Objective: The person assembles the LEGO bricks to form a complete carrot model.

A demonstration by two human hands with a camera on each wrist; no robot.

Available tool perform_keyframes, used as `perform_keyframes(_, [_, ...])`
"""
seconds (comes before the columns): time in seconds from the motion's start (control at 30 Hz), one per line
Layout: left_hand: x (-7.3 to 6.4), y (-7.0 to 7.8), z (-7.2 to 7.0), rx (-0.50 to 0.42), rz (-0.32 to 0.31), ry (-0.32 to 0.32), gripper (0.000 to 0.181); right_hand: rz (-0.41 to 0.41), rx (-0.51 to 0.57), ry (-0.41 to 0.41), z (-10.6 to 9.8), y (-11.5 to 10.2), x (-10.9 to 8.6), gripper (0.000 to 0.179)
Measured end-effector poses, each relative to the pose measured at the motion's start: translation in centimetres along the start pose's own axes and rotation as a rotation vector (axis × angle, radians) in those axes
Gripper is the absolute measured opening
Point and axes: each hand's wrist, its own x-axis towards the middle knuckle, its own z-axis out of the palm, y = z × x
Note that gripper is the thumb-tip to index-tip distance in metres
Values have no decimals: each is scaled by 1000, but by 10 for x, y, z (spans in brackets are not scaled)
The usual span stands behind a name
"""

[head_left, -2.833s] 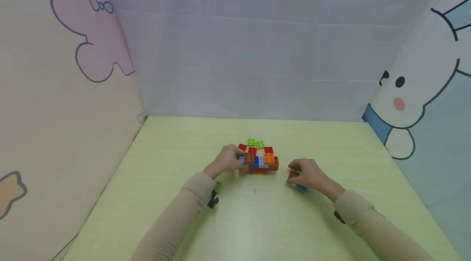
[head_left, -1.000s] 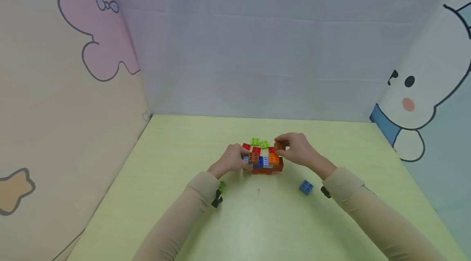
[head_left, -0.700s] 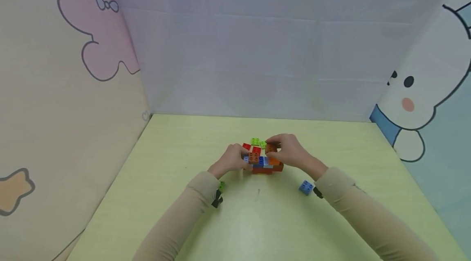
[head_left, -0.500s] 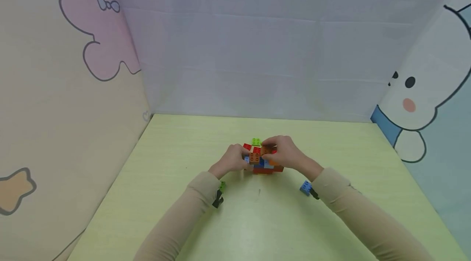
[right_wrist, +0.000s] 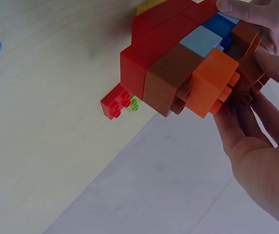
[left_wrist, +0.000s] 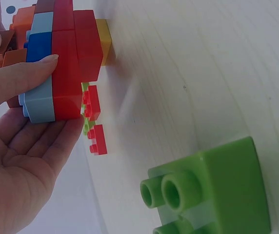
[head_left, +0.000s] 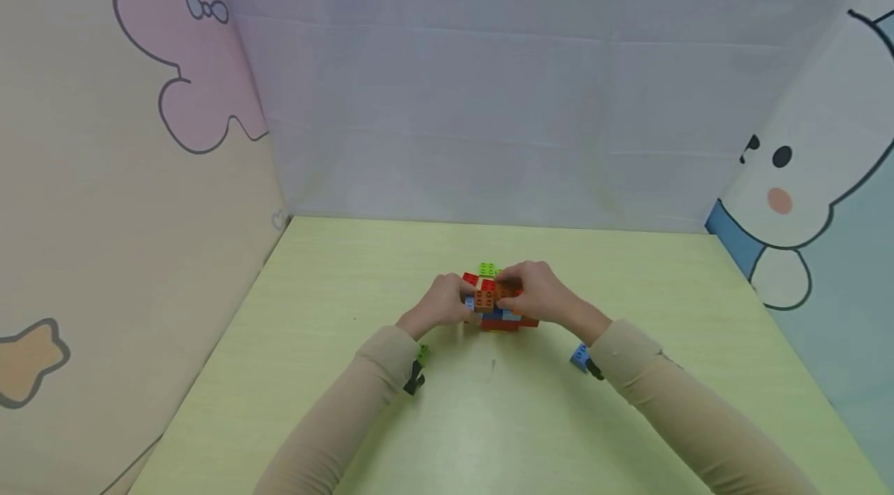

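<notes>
My left hand (head_left: 441, 302) grips the left end of a stepped build of toy building bricks (head_left: 500, 325), thumb along its near side and fingers behind. Red bricks (left_wrist: 66, 73) form its lower rows, over a yellow brick (left_wrist: 103, 41). Light blue, dark blue and brown bricks make the row above, and an orange brick (right_wrist: 212, 80) tops the right end. My right hand (head_left: 543, 295) pinches a brown brick (right_wrist: 249, 73) at the top of the build, between the orange brick and another brown brick (head_left: 485, 301). Its underside is hidden.
A loose blue brick (head_left: 579, 357) lies by my right wrist, a green brick (left_wrist: 232, 190) by my left wrist. Behind the build lie loose red bricks (left_wrist: 98, 139) and light green bricks (head_left: 486, 268) on the table (head_left: 349, 262).
My right hand has picked up the brown brick from beside the blue one and carried it left onto the build's top. My left hand has kept its hold on the build.
</notes>
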Motion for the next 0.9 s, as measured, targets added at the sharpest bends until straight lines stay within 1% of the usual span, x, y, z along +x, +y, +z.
perform_keyframes(0.17, [0,0,0,-4,7,0,26,0,-37,-14,2,-1,1,34])
perform_keyframes(0.33, [0,0,0,-6,10,-9,25,12,-75,-25,4,-2,2,35])
perform_keyframes(0.43, [-1,1,-1,-4,1,-11,29,22,-75,-35,5,-2,3,36])
perform_keyframes(0.6, [-1,1,-2,-3,-13,-8,36,14,-66,-47,7,-1,4,36])
perform_keyframes(0.77, [-1,1,-2,-18,-17,-17,33,5,-67,-58,9,3,4,34])
perform_keyframes(0.9, [0,1,-1,-13,-6,-17,29,-4,-56,-56,9,7,2,36])
